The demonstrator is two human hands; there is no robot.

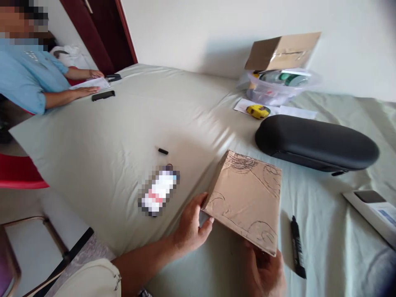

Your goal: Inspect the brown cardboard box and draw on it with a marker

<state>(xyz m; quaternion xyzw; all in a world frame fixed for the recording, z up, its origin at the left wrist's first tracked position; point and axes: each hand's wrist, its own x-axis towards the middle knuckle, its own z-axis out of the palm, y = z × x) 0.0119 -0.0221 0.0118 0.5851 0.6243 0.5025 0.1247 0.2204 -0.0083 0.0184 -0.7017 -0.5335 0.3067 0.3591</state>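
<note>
Between my hands is a small brown cardboard box, its top face tilted toward me and covered in black drawn lines and scribbles. My left hand grips the box at its near left corner, thumb in front and fingers along the side. At the near right corner my right hand holds the lower edge, with some fingers hidden beneath it. A black marker lies uncapped-looking on the cloth to the right of the box. Left of the box rest a phone with a lit screen and a small black cap.
A black zip case and a white boxy device lie to the right. Behind are a yellow tape measure, a plastic tub and an open carton. A person in a blue shirt sits at far left, hands on papers.
</note>
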